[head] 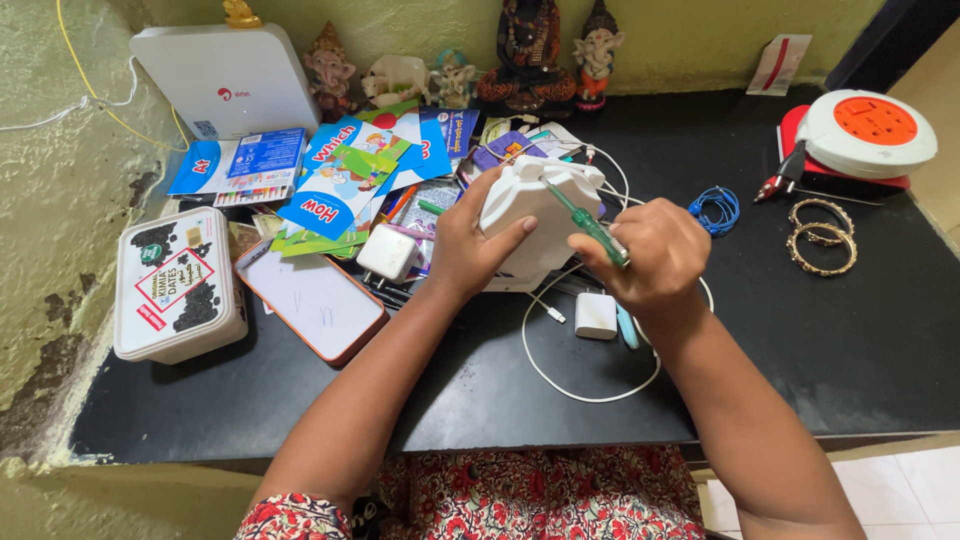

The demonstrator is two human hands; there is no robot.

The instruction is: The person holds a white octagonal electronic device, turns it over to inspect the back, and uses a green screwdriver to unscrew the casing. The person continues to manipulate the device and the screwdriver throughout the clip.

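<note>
Left hand (468,250) gripping white casing (530,215), right hand (650,255) clenched on green screwdriver (585,222), tip at casing top; casing unopened, no loose screws seen

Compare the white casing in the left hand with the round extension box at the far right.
The white casing is held tilted off the table; the extension box lies flat. The casing is plain white; the box has an orange centre. A screwdriver touches only the casing. Both are rounded white plastic.
</note>
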